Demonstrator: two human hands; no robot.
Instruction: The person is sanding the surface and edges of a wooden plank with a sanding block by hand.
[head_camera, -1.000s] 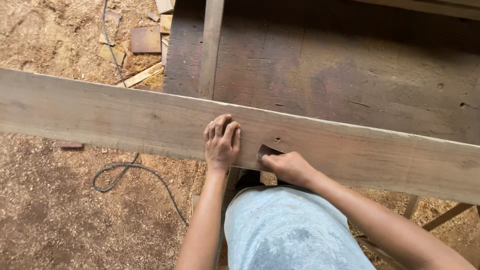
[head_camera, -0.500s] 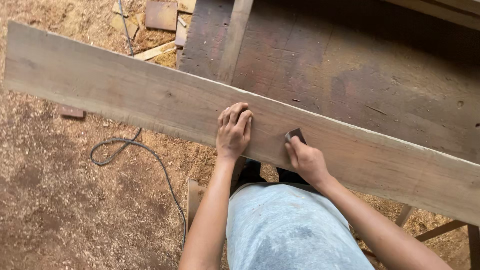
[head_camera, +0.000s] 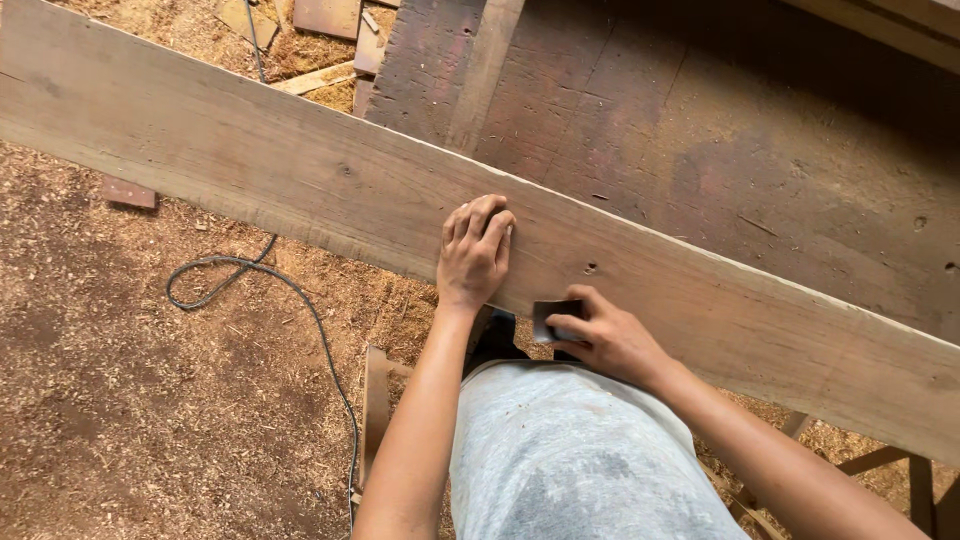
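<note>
Left hand (head_camera: 474, 252): flat, fingers together, pressing on plank (head_camera: 300, 185). Right hand (head_camera: 605, 340): gripping dark sanding pad (head_camera: 553, 319) at plank's near edge. Plank: slanting across workbench (head_camera: 720, 150). Below: cable (head_camera: 290, 300) on sawdust floor (head_camera: 130, 400).

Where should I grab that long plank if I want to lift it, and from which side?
Probably grip the long plank by its near long edge, coming from the person's side. That edge overhangs the dark workbench, so fingers can curl under it. The left hand lies flat on top; the right hand holds a small dark pad at that edge.
</note>
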